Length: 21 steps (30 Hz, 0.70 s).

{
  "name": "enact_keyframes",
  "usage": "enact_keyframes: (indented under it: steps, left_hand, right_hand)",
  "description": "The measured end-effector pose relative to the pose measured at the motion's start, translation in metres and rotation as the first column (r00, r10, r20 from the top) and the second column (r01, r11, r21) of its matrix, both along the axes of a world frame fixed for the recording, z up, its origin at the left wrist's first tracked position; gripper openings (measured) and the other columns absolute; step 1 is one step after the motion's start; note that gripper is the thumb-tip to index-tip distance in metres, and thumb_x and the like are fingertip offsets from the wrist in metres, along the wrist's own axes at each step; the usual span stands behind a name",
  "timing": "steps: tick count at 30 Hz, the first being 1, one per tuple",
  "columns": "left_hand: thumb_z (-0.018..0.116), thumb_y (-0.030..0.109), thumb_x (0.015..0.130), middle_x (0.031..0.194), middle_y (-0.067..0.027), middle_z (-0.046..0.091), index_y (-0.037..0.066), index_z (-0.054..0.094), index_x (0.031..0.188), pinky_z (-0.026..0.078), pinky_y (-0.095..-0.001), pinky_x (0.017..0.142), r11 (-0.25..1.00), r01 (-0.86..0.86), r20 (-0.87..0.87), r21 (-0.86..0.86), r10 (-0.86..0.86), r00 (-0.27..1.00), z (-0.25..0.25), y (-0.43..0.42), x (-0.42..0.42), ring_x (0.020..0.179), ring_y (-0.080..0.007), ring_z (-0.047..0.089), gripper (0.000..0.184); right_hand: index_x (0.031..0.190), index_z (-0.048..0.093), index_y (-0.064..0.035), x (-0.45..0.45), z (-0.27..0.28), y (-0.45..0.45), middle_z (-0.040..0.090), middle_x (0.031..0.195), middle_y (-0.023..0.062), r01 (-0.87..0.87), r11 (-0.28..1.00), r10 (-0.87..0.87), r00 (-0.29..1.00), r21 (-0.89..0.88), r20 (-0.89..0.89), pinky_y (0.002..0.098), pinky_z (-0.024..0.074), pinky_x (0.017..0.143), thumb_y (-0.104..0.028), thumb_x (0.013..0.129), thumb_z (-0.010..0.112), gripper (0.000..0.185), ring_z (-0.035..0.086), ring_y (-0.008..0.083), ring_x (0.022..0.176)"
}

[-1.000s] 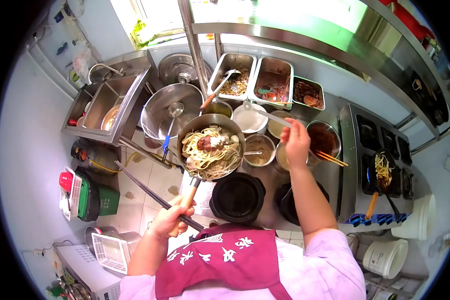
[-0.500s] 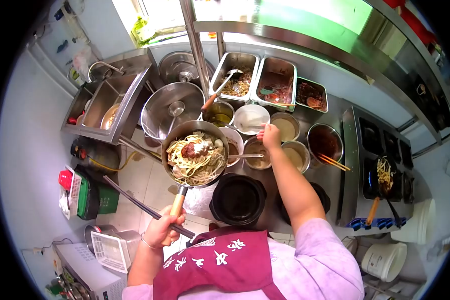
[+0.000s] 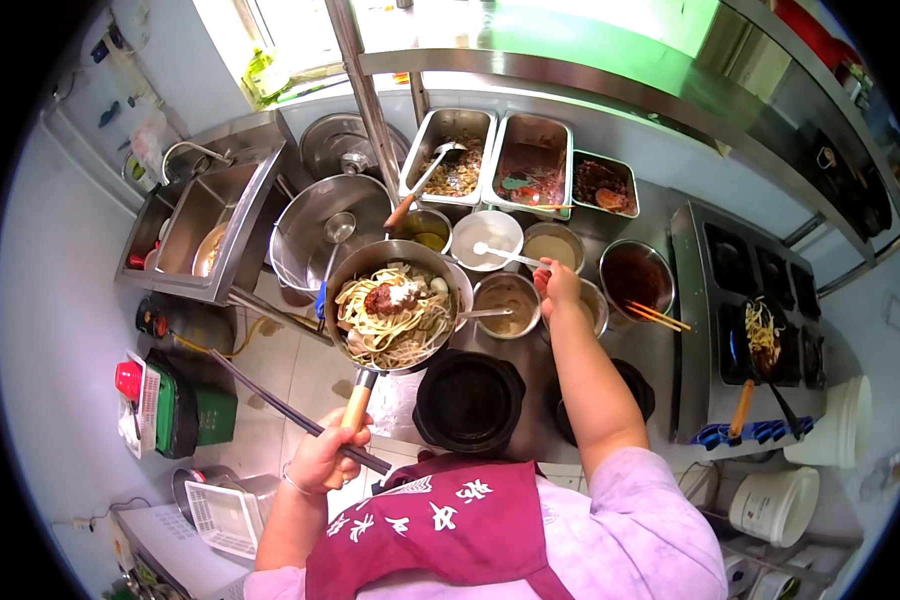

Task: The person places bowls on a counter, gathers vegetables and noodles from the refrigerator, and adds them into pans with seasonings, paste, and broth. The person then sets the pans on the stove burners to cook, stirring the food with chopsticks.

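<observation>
My left hand (image 3: 322, 458) is closed around the wooden handle (image 3: 356, 402) of a metal saucepan (image 3: 342, 262). It also grips a pair of long dark chopsticks (image 3: 275, 402) that points to the left. Noodles (image 3: 370, 335) topped with red sauce and white powder fill the pan. Between the fingers of my right hand (image 3: 560, 287) is a small white spoon (image 3: 512, 256), its bowl over a white tub (image 3: 490, 228). Whether the spoon carries anything is hard to make out. Below my right hand stands a metal pot of pale sauce (image 3: 515, 318) with a spoon in it.
Black clay pots (image 3: 468, 400) stand along the counter's front edge. Trays of toppings (image 3: 458, 172) line the back. A pot of dark sauce (image 3: 638, 280) with chopsticks stands beside the stove (image 3: 705, 390), where a pan of food (image 3: 763, 340) sits over a flame. A sink (image 3: 195, 225) is at left.
My right hand has turned and shifted slightly right and down, so the white spoon shows above the white tub. My left hand still holds the saucepan and chopsticks; the view has shifted a little.
</observation>
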<state>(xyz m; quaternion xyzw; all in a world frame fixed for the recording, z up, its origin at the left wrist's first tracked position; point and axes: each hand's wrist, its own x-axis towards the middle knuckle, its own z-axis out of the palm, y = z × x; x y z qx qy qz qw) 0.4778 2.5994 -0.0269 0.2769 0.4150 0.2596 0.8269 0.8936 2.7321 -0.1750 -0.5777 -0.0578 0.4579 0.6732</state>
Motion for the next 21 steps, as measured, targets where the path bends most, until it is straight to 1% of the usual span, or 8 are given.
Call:
enact_keyframes:
  steps: [6,10,13,14,16,17,20,21]
  left_hand:
    - [0.049,0.017,0.084,0.078,-0.0046,0.052,-0.001,0.045,0.107,0.034,-0.0188,0.034,1.000,0.017,0.003,-0.013,-0.017,1.000,0.002,0.003,0.003,0.041,-0.0052,0.040,0.030]
    - [0.049,0.017,0.084,0.078,-0.0039,0.052,0.000,0.044,0.108,0.035,-0.0189,0.035,1.000,0.025,0.018,-0.014,-0.025,1.000,-0.003,0.004,0.004,0.041,-0.0053,0.041,0.030]
    - [0.049,0.018,0.084,0.077,-0.0032,0.052,0.001,0.044,0.110,0.035,-0.0192,0.036,0.998,0.054,0.021,-0.030,-0.054,0.998,-0.002,0.005,0.007,0.041,-0.0057,0.041,0.031]
    - [0.049,0.018,0.084,0.077,-0.0032,0.052,0.001,0.044,0.110,0.035,-0.0192,0.036,0.998,0.050,0.020,-0.030,-0.050,0.999,-0.001,0.005,0.007,0.041,-0.0057,0.041,0.031]
    - [0.048,0.016,0.086,0.080,-0.0018,0.052,0.002,0.045,0.110,0.035,-0.0192,0.038,0.995,0.091,0.062,-0.039,-0.088,0.994,-0.001,0.006,0.007,0.045,-0.0045,0.041,0.027]
    - [0.048,0.016,0.086,0.080,-0.0018,0.052,0.002,0.045,0.110,0.035,-0.0190,0.038,0.995,0.095,0.075,-0.035,-0.092,0.993,-0.001,0.006,0.009,0.045,-0.0043,0.041,0.028]
    - [0.048,0.016,0.086,0.080,-0.0020,0.052,0.002,0.045,0.110,0.035,-0.0191,0.038,0.995,0.094,0.093,-0.035,-0.090,0.992,0.002,0.005,0.011,0.045,-0.0043,0.041,0.028]
    - [0.048,0.016,0.085,0.079,-0.0030,0.051,0.000,0.045,0.110,0.034,-0.0190,0.036,0.997,0.070,0.091,-0.024,-0.067,0.994,0.001,0.003,0.010,0.043,-0.0046,0.040,0.030]
  right_hand:
    - [0.100,0.057,-0.0010,-0.003,0.035,-0.028,0.055,0.073,0.0042,-0.024,0.989,0.039,0.994,0.145,-0.101,0.0210,0.0475,0.054,-0.021,0.096,0.037,0.029,0.055,0.0117,0.061]
    - [0.106,0.056,0.0003,-0.031,0.097,-0.066,0.056,0.077,0.0052,-0.106,0.958,0.097,0.994,0.266,0.045,0.0212,0.0455,0.055,-0.020,0.097,0.038,0.029,0.053,0.0112,0.063]
    - [0.104,0.057,0.0004,-0.059,0.120,-0.095,0.057,0.081,0.0061,-0.339,0.859,0.117,0.860,0.384,0.497,0.0232,0.0467,0.055,-0.017,0.095,0.042,0.024,0.055,0.0121,0.064]
    - [0.104,0.057,0.0004,-0.064,0.128,-0.102,0.057,0.081,0.0061,-0.342,0.858,0.120,0.860,0.385,0.496,0.0232,0.0467,0.055,-0.017,0.095,0.042,0.024,0.055,0.0121,0.064]
    - [0.104,0.058,-0.0007,-0.071,0.144,-0.113,0.057,0.080,0.0096,-0.675,0.709,-0.051,0.240,0.204,0.970,0.0245,0.0483,0.057,-0.007,0.090,0.048,0.018,0.057,0.0157,0.062]
    - [0.102,0.058,-0.0010,-0.074,0.148,-0.115,0.057,0.080,0.0112,-0.686,0.699,-0.135,0.151,0.202,0.979,0.0254,0.0486,0.056,0.000,0.085,0.050,0.019,0.058,0.0169,0.062]
    - [0.100,0.058,-0.0012,-0.057,0.140,-0.128,0.057,0.079,0.0097,-0.567,0.792,-0.166,0.158,0.227,0.973,0.0257,0.0472,0.053,0.000,0.087,0.047,0.017,0.057,0.0148,0.062]
    - [0.099,0.058,-0.0008,-0.054,0.147,-0.137,0.056,0.076,0.0081,-0.487,0.812,-0.157,0.348,0.321,0.924,0.0246,0.0446,0.051,-0.003,0.090,0.043,0.017,0.055,0.0120,0.061]
